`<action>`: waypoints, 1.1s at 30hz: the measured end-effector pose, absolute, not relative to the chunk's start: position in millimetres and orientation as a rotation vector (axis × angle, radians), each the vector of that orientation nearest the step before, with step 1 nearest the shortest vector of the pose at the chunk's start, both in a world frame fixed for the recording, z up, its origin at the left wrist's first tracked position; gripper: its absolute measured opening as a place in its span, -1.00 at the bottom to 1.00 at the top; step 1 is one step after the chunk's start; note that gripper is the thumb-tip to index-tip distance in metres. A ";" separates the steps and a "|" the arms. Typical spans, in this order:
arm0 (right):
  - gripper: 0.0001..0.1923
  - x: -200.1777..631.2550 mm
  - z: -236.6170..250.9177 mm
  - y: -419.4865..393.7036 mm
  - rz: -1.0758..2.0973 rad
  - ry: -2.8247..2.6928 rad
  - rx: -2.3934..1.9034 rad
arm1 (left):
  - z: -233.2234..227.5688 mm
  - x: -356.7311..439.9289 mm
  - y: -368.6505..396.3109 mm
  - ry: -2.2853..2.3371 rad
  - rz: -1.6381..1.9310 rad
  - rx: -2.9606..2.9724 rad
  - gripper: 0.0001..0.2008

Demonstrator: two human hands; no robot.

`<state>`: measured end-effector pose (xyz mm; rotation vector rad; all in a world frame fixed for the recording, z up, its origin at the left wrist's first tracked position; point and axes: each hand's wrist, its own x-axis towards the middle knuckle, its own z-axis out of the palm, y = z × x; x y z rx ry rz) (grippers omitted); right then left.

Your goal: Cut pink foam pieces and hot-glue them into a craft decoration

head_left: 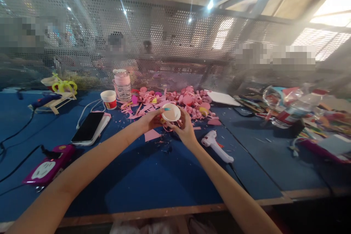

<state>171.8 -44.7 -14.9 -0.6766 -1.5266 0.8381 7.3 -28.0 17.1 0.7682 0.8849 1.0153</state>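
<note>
Head view: small paper cup [171, 112] held w/ both hands above blue table [153, 182], mid-frame, just in front of pink scrap pile [175, 100]. White inside, mouth tipped toward camera, red/yellow print on outside wall, teal bit at rim. Left hand [149, 120] wrapped round cup's left side; right hand [184, 128] gripping from below/right. White glue gun [216, 145] lying near right wrist. Phone [89, 127] well to left. 2nd cup [109, 99] upright beside pink bottle [122, 85].
</note>
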 end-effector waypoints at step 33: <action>-0.59 155.4 -5.4 -83.1 1.858 -0.882 -0.510 | 10.5 -17.1 -109.9 0.840 1.282 1.667 -0.16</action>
